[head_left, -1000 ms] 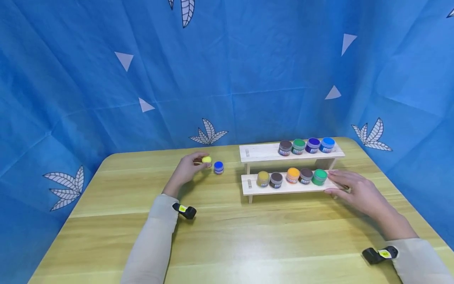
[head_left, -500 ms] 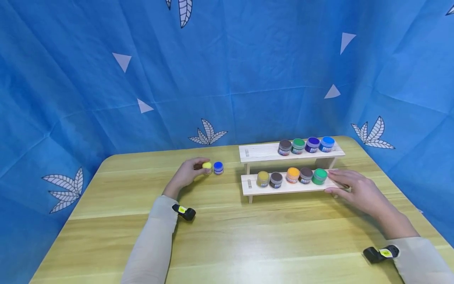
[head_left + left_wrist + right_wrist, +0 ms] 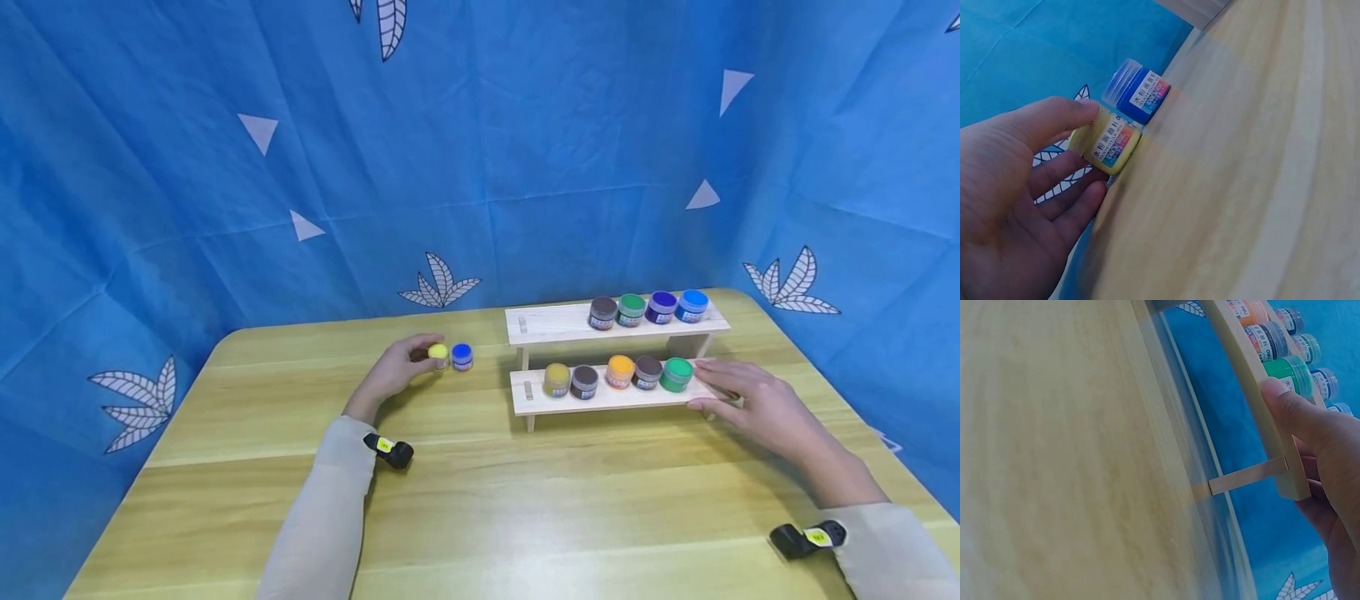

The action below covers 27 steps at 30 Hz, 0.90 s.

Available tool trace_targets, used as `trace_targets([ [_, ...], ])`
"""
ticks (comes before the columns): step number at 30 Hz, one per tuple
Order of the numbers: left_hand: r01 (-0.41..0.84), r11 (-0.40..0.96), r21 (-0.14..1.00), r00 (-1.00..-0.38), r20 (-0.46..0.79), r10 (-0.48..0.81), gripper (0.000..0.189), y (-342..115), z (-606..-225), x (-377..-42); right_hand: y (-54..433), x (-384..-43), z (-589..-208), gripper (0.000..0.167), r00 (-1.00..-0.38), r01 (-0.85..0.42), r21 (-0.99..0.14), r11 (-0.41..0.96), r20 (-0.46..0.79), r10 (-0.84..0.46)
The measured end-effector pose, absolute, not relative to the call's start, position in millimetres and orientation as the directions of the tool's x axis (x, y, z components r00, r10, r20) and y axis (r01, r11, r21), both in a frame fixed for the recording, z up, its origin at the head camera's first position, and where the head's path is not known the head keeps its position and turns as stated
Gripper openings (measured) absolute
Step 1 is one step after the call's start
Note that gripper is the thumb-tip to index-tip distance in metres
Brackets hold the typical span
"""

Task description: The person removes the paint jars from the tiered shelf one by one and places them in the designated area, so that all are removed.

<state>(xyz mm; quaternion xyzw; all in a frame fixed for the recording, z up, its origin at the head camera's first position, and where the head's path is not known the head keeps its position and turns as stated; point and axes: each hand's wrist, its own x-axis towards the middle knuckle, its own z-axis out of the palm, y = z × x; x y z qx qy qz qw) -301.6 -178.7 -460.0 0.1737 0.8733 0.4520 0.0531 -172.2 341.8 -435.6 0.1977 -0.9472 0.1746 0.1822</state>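
At the back of the table, my left hand (image 3: 395, 367) holds a small yellow paint jar (image 3: 438, 355) between thumb and fingers. A blue paint jar (image 3: 462, 357) stands right beside it, to the right. In the left wrist view the yellow jar (image 3: 1112, 145) stands upright on the tabletop, thumb at its lid. My right hand (image 3: 761, 408) grips the right end of a two-step wooden rack (image 3: 536, 403) at its lower board. The right wrist view shows the thumb on the board's edge (image 3: 1264, 419), close to a green paint jar (image 3: 1291, 374); the other fingers are partly hidden behind it.
Dark, green, purple and blue jars (image 3: 692, 306) stand on the rack's upper board (image 3: 555, 322). Below are mustard (image 3: 557, 380), dark, orange (image 3: 619, 372) and green jars, with a gap between a dark one and the orange. A blue curtain (image 3: 480, 167) hangs behind the wooden table (image 3: 525, 500).
My left hand has lowered the yellow jar onto the table beside the blue one. It has stayed there over the last half second. The right hand keeps its grip on the rack.
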Motion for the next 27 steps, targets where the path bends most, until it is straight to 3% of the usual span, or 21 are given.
trace_targets([
  [9,0.296,0.561,0.773,-0.94,0.133,0.313,0.051,-171,-441,-296,342,-173,-435,0.058,-0.86,-0.438,-0.267,0.858,0.403,-0.313],
  [27,0.532,0.579,0.617,-0.842,0.316,0.438,0.047,-98,-373,-272,344,-173,-437,0.059,-0.863,-0.434,-0.266,0.861,0.399,-0.311],
])
